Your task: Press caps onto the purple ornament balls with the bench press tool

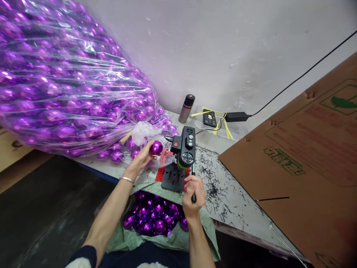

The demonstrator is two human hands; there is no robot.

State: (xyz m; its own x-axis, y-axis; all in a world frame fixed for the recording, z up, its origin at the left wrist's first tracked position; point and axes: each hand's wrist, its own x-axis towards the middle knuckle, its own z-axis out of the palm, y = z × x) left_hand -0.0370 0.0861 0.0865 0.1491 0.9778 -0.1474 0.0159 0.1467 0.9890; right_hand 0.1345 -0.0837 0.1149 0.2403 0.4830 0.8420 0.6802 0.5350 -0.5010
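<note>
A black-capped canister [185, 111] stands near the pale wall [200, 48], left of a cardboard box [306, 149].

Workshop, with a bench machine [186, 149] and black shavings [213, 188].

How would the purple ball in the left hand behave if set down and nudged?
The purple ball looks round, so it would probably roll. Its shiny faceted surface may feel slick against the fingers of the left hand.
</note>
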